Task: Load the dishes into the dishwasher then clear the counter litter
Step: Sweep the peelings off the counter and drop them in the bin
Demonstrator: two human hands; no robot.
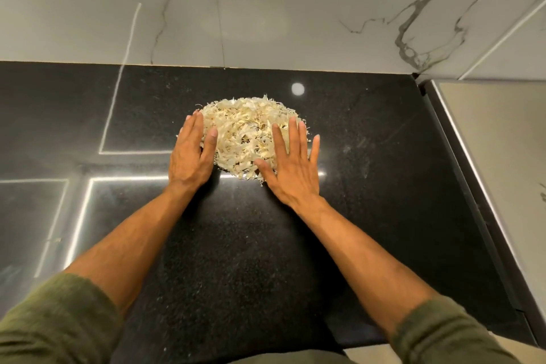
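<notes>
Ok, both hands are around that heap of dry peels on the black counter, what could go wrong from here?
The peel heap looks loose and flaky; the left hand and right hand flank it with straight fingers, so a lift may shed flakes through the gaps. A few bits already lie on the counter at its near edge and could be left behind.

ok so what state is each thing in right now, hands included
pile of peelings: heaped in one mound on the counter, a few flakes loose at its edge
left hand: open, fingers straight, against the pile's left side
right hand: open, fingers spread, on the pile's right side
black counter: dusted with fine specks
</notes>
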